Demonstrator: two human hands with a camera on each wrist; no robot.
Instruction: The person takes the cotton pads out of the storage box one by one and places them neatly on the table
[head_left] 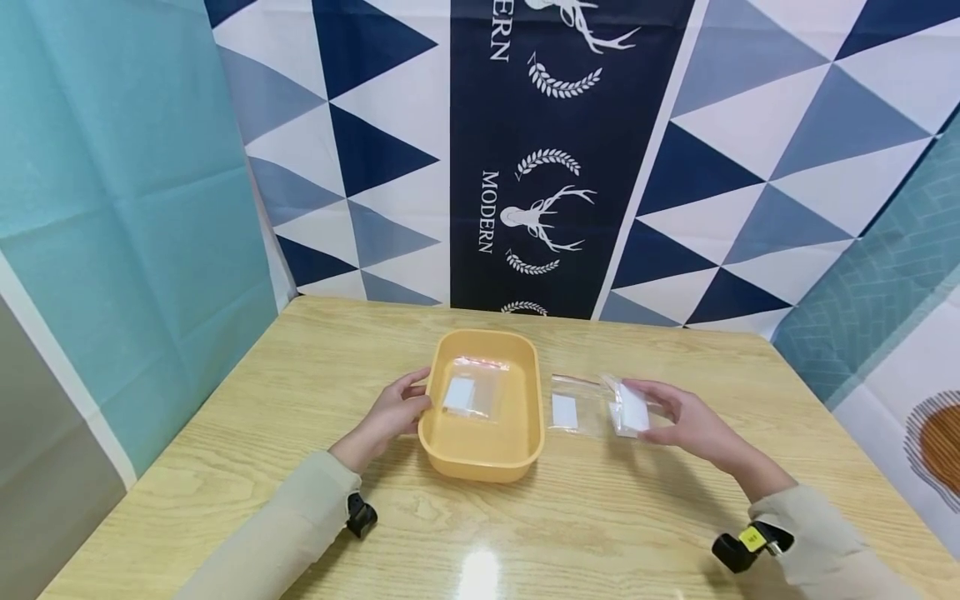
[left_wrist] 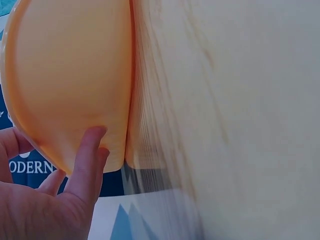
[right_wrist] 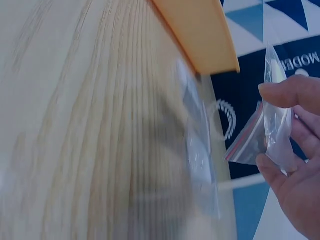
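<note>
Head view bright, your wrist views dimmer.
Glare [head_left: 478, 575] whitens the worktop [head_left: 600, 517] toward its near edge; the grain smears in both wrist views.

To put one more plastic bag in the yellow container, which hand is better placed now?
Likely the right: the right hand holds a plastic bag right of the container, while the left hand touches the container's left side and holds none.
</note>
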